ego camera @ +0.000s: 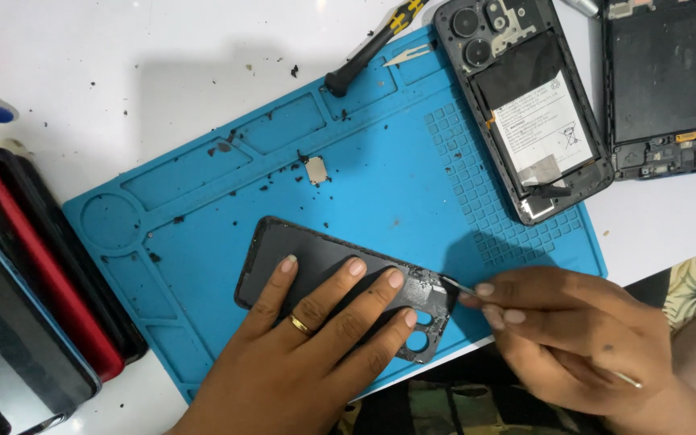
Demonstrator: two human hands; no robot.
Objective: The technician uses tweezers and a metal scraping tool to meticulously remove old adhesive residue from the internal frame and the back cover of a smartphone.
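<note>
The right hand pinched fine tweezers, tip at the camera end of a black phone back cover. The left hand pressed that thin, light, probably flexible panel flat on the blue repair mat, whose moulded trays held only debris; best held by its edges.

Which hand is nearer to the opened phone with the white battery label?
The right hand. It is below the opened phone, near the mat's right edge, holding a thin tool. The left hand is farther left, pressing on the back cover.
</note>
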